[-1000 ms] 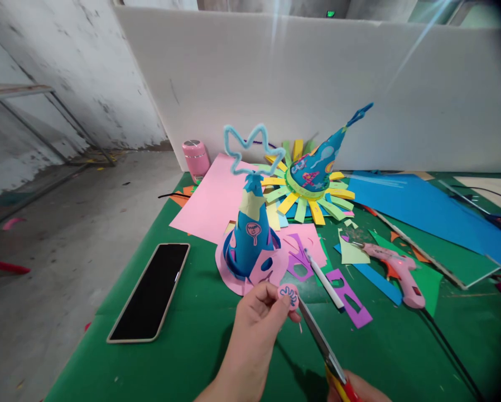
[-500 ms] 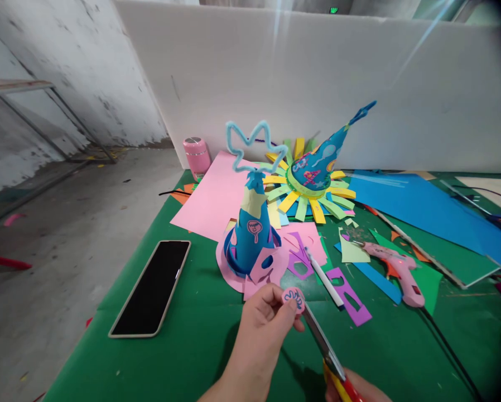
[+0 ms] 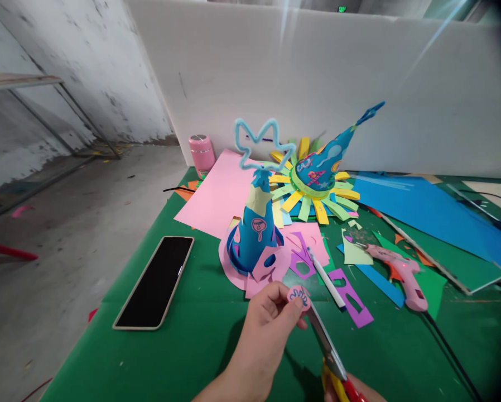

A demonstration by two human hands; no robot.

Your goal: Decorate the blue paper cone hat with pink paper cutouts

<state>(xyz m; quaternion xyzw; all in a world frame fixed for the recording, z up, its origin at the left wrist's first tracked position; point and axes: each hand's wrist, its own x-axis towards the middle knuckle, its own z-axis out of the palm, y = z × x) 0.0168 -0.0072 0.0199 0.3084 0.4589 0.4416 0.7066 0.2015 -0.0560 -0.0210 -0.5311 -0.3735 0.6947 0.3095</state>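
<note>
Blue-marked pink pc. (image 3: 299, 295), prob. paper

A green table (image 3: 162, 357) carries a dark-screened phone (image 3: 155, 283) at the left. Farther back lie a pink sheet (image 3: 217, 195) and a blue sheet (image 3: 434, 215); a purple cutout (image 3: 351, 301) (it has holes in it) lies nearer.

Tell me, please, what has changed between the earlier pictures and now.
The left hand and its pink disc moved slightly right, nearer the white marker; the disc seems slightly turned. The view shifted too. Nothing was let go: the right hand still holds the scissors. The phone stayed.
</note>
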